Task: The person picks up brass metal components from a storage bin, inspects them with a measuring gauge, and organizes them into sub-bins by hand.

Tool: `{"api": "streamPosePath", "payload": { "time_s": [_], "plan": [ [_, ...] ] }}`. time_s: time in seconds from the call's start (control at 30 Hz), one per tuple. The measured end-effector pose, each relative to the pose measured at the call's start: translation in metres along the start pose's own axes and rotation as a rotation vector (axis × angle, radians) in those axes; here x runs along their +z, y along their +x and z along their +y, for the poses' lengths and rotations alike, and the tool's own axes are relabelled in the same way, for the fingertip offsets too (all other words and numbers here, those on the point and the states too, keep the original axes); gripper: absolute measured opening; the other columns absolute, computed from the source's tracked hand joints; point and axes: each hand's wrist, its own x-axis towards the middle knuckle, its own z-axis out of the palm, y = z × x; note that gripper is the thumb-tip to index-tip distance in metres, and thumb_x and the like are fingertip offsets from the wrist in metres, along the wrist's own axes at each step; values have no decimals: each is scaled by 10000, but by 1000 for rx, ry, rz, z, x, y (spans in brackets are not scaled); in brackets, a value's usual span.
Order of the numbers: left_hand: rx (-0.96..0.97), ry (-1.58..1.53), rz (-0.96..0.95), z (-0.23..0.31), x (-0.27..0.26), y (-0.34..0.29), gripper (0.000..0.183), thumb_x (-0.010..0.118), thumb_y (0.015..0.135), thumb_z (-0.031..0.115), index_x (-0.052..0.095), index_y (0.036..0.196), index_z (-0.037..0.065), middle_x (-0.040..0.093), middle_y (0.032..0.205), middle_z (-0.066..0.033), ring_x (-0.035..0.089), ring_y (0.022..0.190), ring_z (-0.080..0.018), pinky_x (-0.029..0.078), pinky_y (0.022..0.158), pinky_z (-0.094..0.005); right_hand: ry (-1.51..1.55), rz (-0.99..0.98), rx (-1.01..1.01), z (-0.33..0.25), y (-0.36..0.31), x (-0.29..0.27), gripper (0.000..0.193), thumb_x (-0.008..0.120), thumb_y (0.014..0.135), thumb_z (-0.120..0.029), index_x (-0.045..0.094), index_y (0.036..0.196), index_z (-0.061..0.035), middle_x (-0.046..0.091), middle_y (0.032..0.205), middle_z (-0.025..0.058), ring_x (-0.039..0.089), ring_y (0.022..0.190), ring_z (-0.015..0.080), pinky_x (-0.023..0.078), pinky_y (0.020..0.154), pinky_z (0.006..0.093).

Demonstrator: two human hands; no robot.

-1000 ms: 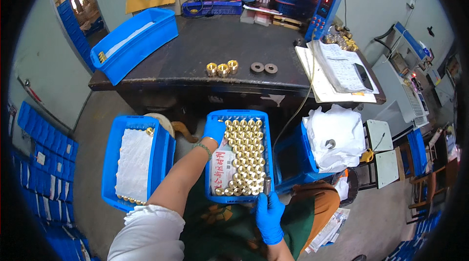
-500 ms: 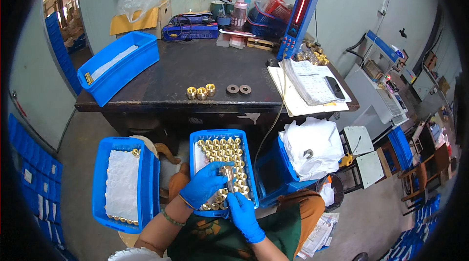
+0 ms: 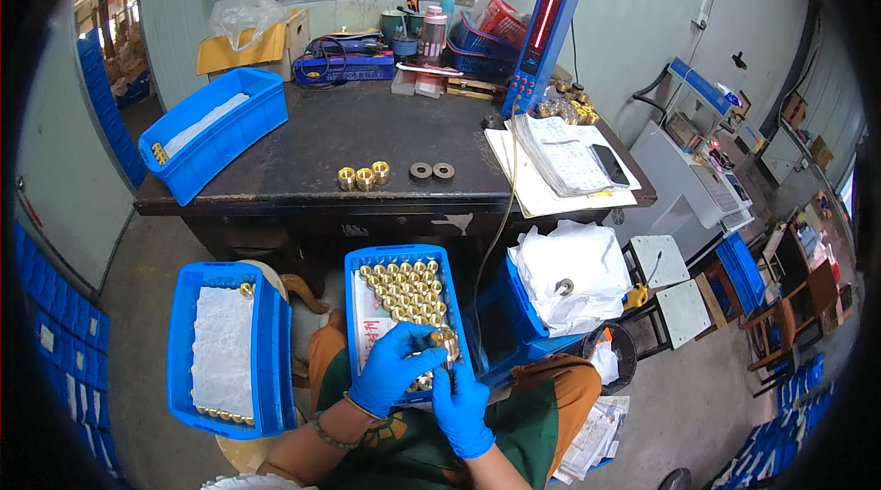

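Over a blue plastic bin [image 3: 352, 261] in front of my lap, I work with both gloved hands close together. My left hand [image 3: 395, 369] is closed, thumb and fingers pinching a round brass fitting [image 3: 445, 339] at its left side. Just below it, my right hand [image 3: 462, 409] is closed around the lower end of a narrow metal piece, mostly hidden by the fingers. Whether that piece sits inside the fitting I cannot tell. Rows of brass fittings [image 3: 404, 290] fill much of the bin, beside a white sheet with red marks [image 3: 368, 320].
Left stands another blue bin [image 3: 182, 343] with paper over fittings. The dark desk [image 3: 312, 146] holds three brass fittings [image 3: 364, 178], two dark rings [image 3: 431, 171], a long blue bin [image 3: 216, 137], papers with a phone [image 3: 609, 165] and a tall red-lit display [image 3: 551, 22]. White cloth [image 3: 569, 261] covers a right bin.
The view has shifted slightly. My left hand has turned, and the fitting now tilts toward the right, above my right hand. More of the white sheet in the bin shows.
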Motion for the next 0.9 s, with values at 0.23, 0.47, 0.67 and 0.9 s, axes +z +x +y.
{"api": "streamPosePath", "payload": {
  "time_s": [0.23,0.47,0.67,0.9],
  "plan": [
    [61,-86,-285,19,28,-18,448,426,914,184,349,1305,-22,515,1198,-127,526,1038,-168,417,905,-324,116,-31,-19,-12,-11,-1,113,596,770,-108,590,815,-5,602,681,160,597,579,279,459,561,377],
    [259,-122,-128,-1,35,-30,471,340,891,51,264,1352,-11,462,1228,-126,468,1098,-183,373,960,-313,214,168,-77,-11,-14,-2,113,605,760,-116,599,810,-15,593,684,156,578,583,270,451,555,355],
    [372,-120,-109,5,43,-29,603,465,878,45,152,1393,34,437,1256,-166,487,1034,-187,386,923,-309,187,116,-71,-16,-8,-4,175,547,822,-92,581,959,12,636,767,136,602,661,156,467,585,288],
    [229,-181,13,-8,12,-19,545,459,877,14,225,1369,30,444,1261,-159,462,1105,-184,394,924,-304,134,-134,-22,-18,-5,10,175,556,839,-177,551,824,-2,585,661,197,590,561,304,447,509,366]
  ]
}}
